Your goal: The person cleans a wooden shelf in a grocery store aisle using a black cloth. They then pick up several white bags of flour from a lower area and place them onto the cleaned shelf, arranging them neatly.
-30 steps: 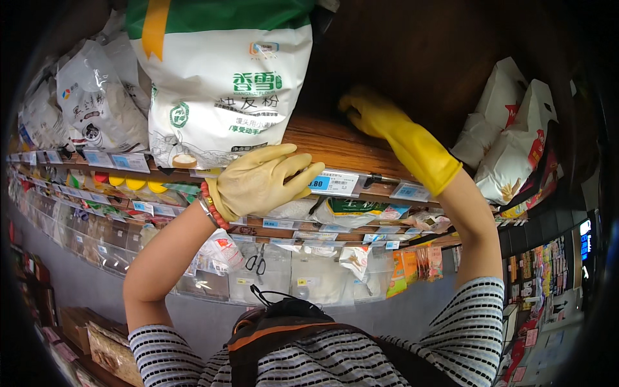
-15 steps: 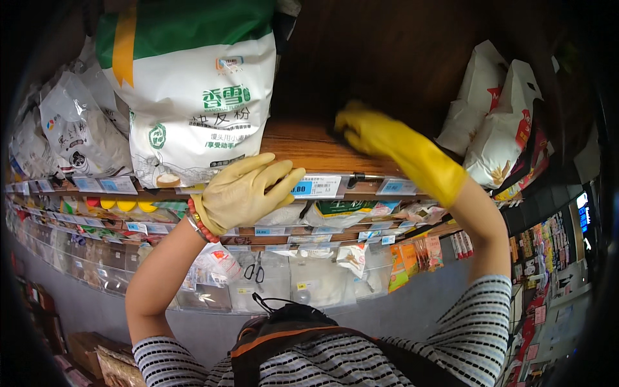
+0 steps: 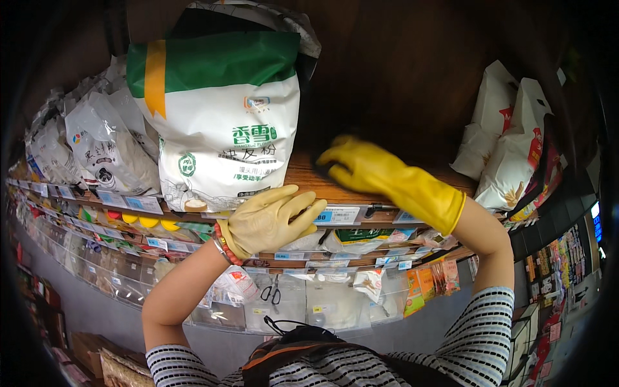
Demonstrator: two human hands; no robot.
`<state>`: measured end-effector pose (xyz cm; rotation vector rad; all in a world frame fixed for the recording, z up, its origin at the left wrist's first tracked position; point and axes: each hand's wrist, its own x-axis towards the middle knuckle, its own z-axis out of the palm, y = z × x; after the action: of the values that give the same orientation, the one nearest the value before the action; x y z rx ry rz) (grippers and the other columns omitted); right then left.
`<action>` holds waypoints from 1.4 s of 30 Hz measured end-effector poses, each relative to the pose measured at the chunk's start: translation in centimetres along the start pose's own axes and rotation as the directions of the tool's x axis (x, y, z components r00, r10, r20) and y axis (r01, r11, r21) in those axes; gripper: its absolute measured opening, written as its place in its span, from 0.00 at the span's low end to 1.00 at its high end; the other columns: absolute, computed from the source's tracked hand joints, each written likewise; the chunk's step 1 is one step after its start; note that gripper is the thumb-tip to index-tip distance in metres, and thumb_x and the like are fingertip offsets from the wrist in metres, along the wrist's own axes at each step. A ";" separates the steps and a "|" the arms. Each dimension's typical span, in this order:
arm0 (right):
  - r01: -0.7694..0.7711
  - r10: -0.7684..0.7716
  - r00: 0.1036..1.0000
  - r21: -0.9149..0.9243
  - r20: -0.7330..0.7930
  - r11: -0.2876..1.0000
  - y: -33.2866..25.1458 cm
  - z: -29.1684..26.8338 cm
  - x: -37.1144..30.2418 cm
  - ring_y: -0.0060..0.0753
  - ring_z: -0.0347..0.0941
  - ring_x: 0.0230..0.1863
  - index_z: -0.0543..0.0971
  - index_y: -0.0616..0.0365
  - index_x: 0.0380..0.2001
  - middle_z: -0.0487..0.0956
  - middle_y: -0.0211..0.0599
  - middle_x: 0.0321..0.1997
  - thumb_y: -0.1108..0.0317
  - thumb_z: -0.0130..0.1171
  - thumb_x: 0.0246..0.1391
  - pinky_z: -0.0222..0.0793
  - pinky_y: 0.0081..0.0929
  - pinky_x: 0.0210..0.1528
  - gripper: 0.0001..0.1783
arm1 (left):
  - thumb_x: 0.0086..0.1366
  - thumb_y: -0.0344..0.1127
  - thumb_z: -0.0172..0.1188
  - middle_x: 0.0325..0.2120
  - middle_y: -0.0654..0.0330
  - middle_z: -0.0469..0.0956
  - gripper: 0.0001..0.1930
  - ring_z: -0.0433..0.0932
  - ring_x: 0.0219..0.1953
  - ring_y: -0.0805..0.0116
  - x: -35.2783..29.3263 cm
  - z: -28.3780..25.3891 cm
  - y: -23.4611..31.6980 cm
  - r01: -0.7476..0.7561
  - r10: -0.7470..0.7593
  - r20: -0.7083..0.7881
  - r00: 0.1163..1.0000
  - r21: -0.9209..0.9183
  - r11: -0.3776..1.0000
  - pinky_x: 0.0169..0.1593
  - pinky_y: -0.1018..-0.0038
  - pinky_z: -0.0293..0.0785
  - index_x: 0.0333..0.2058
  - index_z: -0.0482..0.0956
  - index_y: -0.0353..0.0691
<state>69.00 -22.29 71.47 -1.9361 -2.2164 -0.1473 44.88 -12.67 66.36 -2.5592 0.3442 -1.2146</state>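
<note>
My left hand (image 3: 274, 219), in a cream rubber glove, lies with its fingers stretched over the shelf's front edge, at the lower right corner of a large white flour bag (image 3: 225, 135) with a green top and a yellow stripe. The bag stands upright. Over the bare wooden shelf board (image 3: 322, 184), just right of the bag, is my right hand (image 3: 364, 166) in a long yellow rubber glove. Its fingers are curled and slightly blurred; something dark shows at the fingertips, mostly hidden beneath them, and its kind cannot be made out.
Clear packs of flour (image 3: 106, 145) crowd the shelf at left. White bags (image 3: 509, 151) lean together at right. Price labels (image 3: 338, 215) line the front edge. Lower shelves hold more goods, with scissors (image 3: 271, 291) hanging among clear bins (image 3: 332, 306).
My right hand has moved left along the shelf, closer to the flour bag. My left hand stays by the bag's corner. The whole view has shifted, so the shelf appears lower and farther right.
</note>
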 end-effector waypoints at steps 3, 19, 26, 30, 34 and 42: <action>0.001 -0.020 0.990 0.128 0.143 0.992 -3.6 -0.8 2.8 0.49 0.70 0.53 0.80 0.49 0.44 0.75 0.46 0.48 0.63 0.54 0.54 0.67 0.40 0.55 0.15 | 0.55 0.42 0.64 0.43 0.63 0.77 0.22 0.77 0.42 0.71 0.3 -0.5 -0.1 0.016 -0.016 0.026 1.000 -0.007 1.000 0.53 0.75 0.73 0.50 0.77 0.45; -0.251 0.248 0.964 0.026 0.096 0.968 0.7 1.5 7.6 0.50 0.70 0.56 0.79 0.52 0.49 0.74 0.45 0.55 0.58 0.53 0.55 0.68 0.41 0.56 0.20 | 0.55 0.44 0.64 0.44 0.64 0.78 0.23 0.77 0.42 0.69 0.9 -0.6 0.4 0.000 -0.004 0.099 0.995 0.036 0.999 0.52 0.74 0.71 0.50 0.78 0.45; -0.214 0.213 0.962 -0.014 0.170 0.977 4.9 -1.2 0.5 0.49 0.66 0.60 0.76 0.45 0.53 0.69 0.43 0.61 0.57 0.51 0.58 0.65 0.42 0.60 0.20 | 0.54 0.41 0.64 0.44 0.68 0.79 0.19 0.76 0.43 0.71 1.0 -0.4 1.1 0.047 -0.054 0.072 0.996 0.104 0.994 0.56 0.73 0.66 0.46 0.81 0.51; -0.412 0.415 0.909 -0.073 0.037 0.908 17.8 -2.8 -5.8 0.48 0.65 0.61 0.77 0.46 0.51 0.71 0.42 0.59 0.66 0.57 0.56 0.64 0.40 0.61 0.18 | 0.54 0.39 0.64 0.44 0.67 0.79 0.18 0.77 0.39 0.74 1.6 -0.6 1.3 0.046 -0.056 0.089 0.994 0.106 0.993 0.56 0.74 0.64 0.46 0.81 0.50; -0.424 0.439 0.879 -0.113 0.188 0.898 21.3 -4.7 -7.4 0.44 0.65 0.61 0.78 0.46 0.46 0.72 0.40 0.58 0.70 0.61 0.53 0.64 0.38 0.61 0.15 | 0.53 0.38 0.64 0.44 0.67 0.79 0.19 0.78 0.38 0.76 1.3 -0.7 1.2 0.042 -0.055 0.108 0.993 0.125 0.991 0.57 0.74 0.64 0.46 0.81 0.50; -0.572 0.574 0.774 -0.093 0.267 0.815 25.1 -6.3 -14.1 0.42 0.66 0.60 0.76 0.48 0.47 0.71 0.37 0.59 0.75 0.59 0.51 0.64 0.35 0.61 0.19 | 0.51 0.38 0.65 0.44 0.67 0.79 0.20 0.78 0.39 0.74 1.6 -0.2 1.5 0.028 -0.041 0.106 0.993 0.119 0.992 0.58 0.73 0.62 0.46 0.81 0.51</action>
<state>96.10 -33.72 73.31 -2.6771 -1.6362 0.2314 45.56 -14.60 67.13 -2.5266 0.1991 -1.0684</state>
